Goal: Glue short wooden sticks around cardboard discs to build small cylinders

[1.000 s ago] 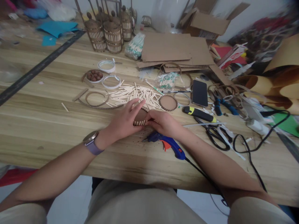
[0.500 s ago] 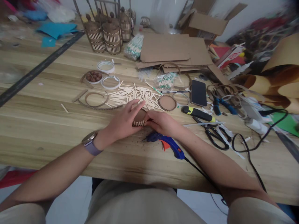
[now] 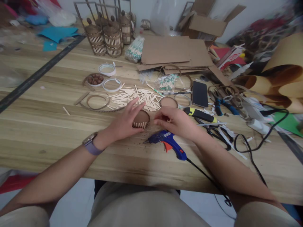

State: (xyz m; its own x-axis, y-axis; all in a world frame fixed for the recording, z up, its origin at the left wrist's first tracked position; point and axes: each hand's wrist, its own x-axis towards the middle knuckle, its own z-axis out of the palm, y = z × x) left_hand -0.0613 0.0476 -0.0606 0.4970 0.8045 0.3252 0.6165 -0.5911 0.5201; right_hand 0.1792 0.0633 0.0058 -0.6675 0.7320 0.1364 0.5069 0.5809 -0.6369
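A round brown cardboard piece [image 3: 142, 116] with a dark ridged rim lies on the table, with several short wooden sticks [image 3: 139, 125] upright along its near edge. My left hand [image 3: 125, 121] is at its left side, fingers spread, the thumb by the near rim; the hand hides part of the disc. Just right of the disc is my right hand [image 3: 171, 119], apart from it, fingers loosely curled with a small gap at the thumb and nothing visible held. Below it lies a blue glue gun [image 3: 169, 142] with an orange trigger, nozzle pointing left.
Behind the hands lies a heap of loose sticks [image 3: 137, 96], with a second cardboard disc [image 3: 169, 102] beside it. To the right are a phone [image 3: 200, 94], a yellow-black cutter [image 3: 200, 114], scissors [image 3: 219, 138] and a black cord [image 3: 253, 157]. Lantern-like pieces [image 3: 112, 39] stand at the back.
My right hand has let go at the disc's near rim and moved right, away from it. My left hand has shifted slightly left, showing more of the disc.
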